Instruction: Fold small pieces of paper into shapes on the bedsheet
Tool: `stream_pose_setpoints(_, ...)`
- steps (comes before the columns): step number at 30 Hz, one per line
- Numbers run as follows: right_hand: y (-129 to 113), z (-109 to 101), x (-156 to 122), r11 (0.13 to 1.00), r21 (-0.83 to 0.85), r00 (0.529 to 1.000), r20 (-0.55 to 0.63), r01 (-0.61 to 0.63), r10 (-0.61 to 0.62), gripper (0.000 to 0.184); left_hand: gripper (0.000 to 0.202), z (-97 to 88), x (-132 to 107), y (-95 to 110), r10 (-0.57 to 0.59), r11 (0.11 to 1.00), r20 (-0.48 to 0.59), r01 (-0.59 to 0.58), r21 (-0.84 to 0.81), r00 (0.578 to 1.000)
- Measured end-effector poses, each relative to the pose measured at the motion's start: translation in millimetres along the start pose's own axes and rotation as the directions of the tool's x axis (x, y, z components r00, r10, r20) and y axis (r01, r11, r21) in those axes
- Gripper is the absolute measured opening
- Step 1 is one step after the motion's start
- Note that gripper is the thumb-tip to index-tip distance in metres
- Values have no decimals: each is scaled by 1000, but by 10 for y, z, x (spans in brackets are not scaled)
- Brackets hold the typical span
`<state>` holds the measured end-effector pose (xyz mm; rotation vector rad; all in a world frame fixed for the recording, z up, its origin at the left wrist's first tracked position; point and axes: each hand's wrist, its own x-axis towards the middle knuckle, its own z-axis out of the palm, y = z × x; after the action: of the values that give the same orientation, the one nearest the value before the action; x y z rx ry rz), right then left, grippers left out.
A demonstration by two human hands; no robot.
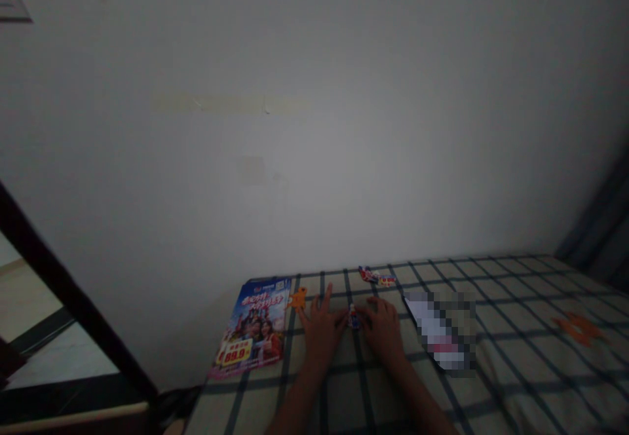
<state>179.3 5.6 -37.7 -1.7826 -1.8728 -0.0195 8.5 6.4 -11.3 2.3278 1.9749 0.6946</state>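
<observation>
Two bare forearms (304,392) come in from the bottom edge and reach forward over a bed-like surface under a checked cloth (540,284), pale with dark lines. The left hand (322,327) and right hand (384,327) are apart from each other by a narrow gap, and in that gap sits a small piece of printed paper (353,318), blue and red with a pale top. Each hand has its inner fingertips closed on one side of the paper, so both appear to pinch it low over the cloth; how firmly, I cannot tell. The outer fingers of the left hand are spread, one of them pointing away toward the wall (393,127); those of the right hand are bent more.

Just left of the left hand lies an orange cutout (297,299), near the fingertips. Beyond that, further left, flyers (255,330) lie in a flat stack, the top one showing people, blue sky and a large red price on yellow. Past both hands, a little to the right and near the wall, are scraps (376,276) of similar print. To the right of the right hand, apart from it, lies a slanted item (437,333) hidden by pixels. Well right of both hands is an orange shape (580,327), blurred. A dark post (73,297) slants down far to the hands' left, and dark fabric (604,219) hangs far to their right
</observation>
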Motion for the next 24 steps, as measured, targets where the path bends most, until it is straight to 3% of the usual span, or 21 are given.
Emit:
stream_pose_setpoints(14,14,10,-20,999,-14,998,-49,42,-43,35,32,11,1,-38,28,999,31,-29,38,999)
stream_pose_setpoints(20,83,-20,7,999,53,997,-73,6,-2,15,32,34,-9,-45,15,1000,16,-16,17,1000)
stream_pose_setpoints(24,117,-24,24,998,64,996,-92,-5,10,16,31,40,8,-34,-1,1000,33,1,-12,999)
